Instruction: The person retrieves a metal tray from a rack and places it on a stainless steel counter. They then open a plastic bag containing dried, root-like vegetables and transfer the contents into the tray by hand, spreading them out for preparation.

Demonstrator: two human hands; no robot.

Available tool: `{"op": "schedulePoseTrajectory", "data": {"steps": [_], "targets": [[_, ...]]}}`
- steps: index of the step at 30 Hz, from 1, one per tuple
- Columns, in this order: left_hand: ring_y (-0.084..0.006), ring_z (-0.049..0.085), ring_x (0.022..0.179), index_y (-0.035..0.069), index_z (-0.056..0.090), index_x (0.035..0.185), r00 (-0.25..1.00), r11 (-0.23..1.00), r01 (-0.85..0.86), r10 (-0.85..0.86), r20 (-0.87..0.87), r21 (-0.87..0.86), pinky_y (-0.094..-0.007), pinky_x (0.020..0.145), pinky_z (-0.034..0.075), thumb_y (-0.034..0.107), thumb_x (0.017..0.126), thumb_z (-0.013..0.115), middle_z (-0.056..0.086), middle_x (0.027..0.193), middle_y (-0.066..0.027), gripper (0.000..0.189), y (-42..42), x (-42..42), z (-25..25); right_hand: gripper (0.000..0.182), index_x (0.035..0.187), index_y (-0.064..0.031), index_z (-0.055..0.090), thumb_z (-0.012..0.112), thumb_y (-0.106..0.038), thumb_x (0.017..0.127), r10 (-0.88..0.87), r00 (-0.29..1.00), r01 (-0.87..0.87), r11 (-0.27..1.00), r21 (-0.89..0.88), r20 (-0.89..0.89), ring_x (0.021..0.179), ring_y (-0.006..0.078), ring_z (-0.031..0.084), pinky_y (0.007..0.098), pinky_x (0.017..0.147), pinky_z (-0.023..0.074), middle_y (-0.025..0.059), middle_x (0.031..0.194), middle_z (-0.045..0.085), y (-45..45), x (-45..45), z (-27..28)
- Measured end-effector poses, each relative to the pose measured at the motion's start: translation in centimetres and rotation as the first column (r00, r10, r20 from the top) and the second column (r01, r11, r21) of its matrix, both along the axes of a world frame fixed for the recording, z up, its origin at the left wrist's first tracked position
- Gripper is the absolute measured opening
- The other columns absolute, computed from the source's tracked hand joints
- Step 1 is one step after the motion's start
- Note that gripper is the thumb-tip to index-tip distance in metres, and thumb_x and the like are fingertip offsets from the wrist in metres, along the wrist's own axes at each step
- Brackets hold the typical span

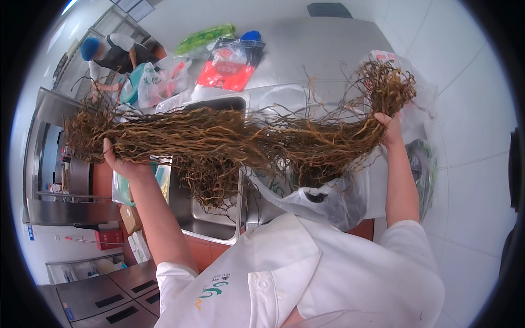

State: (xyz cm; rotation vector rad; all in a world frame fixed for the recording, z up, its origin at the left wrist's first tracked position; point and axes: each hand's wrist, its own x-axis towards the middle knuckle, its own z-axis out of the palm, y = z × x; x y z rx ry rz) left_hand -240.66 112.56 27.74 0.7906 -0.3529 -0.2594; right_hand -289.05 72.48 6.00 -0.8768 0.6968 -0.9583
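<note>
A long bundle of brown, stringy dried stalks or roots (192, 133) is stretched sideways between my two hands. My left hand (121, 162) grips it near its frayed left end, with the fingers hidden behind the strands. My right hand (391, 128) holds the other end, where a curly tuft sticks up above the fist. Below the bundle, a second brown tangle (213, 180) hangs over a steel sink (209, 229); I cannot tell whether it joins the held bundle. A white plastic bag (334, 209) lies open under the right half, with more brown strands at its mouth.
Across the steel worktop (324, 45) lie a red and black packet (231, 65), a green package (207, 39) and a blue item (251, 36). A co-worker (119, 51) in a blue cap bends over a teal container (133, 84) at far left. Another filled plastic bag (164, 82) stands nearby.
</note>
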Motion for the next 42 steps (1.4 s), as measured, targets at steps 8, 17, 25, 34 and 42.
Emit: {"op": "schedulePoseTrajectory", "data": {"steps": [8, 17, 25, 34, 42], "targets": [[-0.0377, 0.056, 0.119, 0.008, 0.049, 0.139, 0.976, 0.984, -0.162, 0.149, 0.161, 0.074, -0.0562, 0.098, 0.05, 0.046, 0.092, 0.051, 0.055, 0.135, -0.0163, 0.061, 3.4, 2.7, 4.4, 0.033, 0.111, -0.0002, 0.059, 0.066, 0.006, 0.079, 0.05, 0.998, -0.054, 0.993, -0.107, -0.036, 0.075, 0.0213, 0.067, 0.0349, 0.065, 0.0583, 0.0078, 0.09, 0.067, -1.4, -2.8, 2.1], [-0.0364, 0.052, 0.125, 0.009, 0.047, 0.141, 0.822, 0.856, -0.511, 0.459, 0.339, 0.081, -0.0532, 0.103, 0.046, 0.045, 0.094, 0.046, 0.051, 0.14, -0.0163, 0.06, 4.5, -1.2, 14.6, 0.035, 0.112, 0.0004, 0.061, 0.07, 0.002, 0.079, -0.093, 0.945, -0.025, 0.935, -0.354, -0.314, 0.083, 0.0117, 0.061, 0.0271, 0.076, 0.0526, 0.0022, 0.098, 0.065, -0.7, -2.5, 3.1], [-0.0368, 0.053, 0.124, 0.005, 0.048, 0.14, 0.769, 0.841, -0.538, 0.463, 0.441, 0.056, -0.0539, 0.104, 0.044, 0.04, 0.097, 0.042, 0.053, 0.137, -0.018, 0.055, 7.3, 0.7, 16.4, 0.049, 0.12, -0.0006, 0.057, 0.074, -0.007, 0.075, 0.067, 0.903, -0.26, 0.871, -0.417, -0.424, 0.087, 0.0148, 0.064, 0.0308, 0.076, 0.0535, 0.0058, 0.1, 0.066, 6.1, 3.9, 10.7], [-0.0327, 0.058, 0.119, 0.004, 0.056, 0.133, 0.828, 0.872, -0.48, 0.414, 0.379, 0.095, -0.047, 0.101, 0.047, 0.04, 0.092, 0.054, 0.06, 0.131, -0.0152, 0.055, 7.6, -0.7, 17.9, 0.077, 0.135, -0.0021, 0.048, 0.071, -0.026, 0.066, -0.017, 0.278, -0.772, 0.592, -0.233, -0.961, 0.111, 0.0393, 0.062, 0.0418, 0.096, 0.0486, 0.0245, 0.118, 0.065, 14.0, 11.4, 9.7], [-0.0269, 0.07, 0.095, 0.002, 0.065, 0.116, 0.977, 0.932, -0.078, 0.0, 0.214, 0.355, -0.0415, 0.088, 0.056, 0.032, 0.089, 0.063, 0.071, 0.107, -0.0133, 0.04, 8.2, -0.6, 15.1, 0.099, 0.149, -0.0015, 0.028, 0.074, -0.042, 0.07, -0.041, 0.009, -0.841, 0.54, -0.029, -0.999, 0.114, 0.0398, 0.061, 0.046, 0.098, 0.0481, 0.0268, 0.124, 0.062, 11.5, 18.5, 1.8]]}}
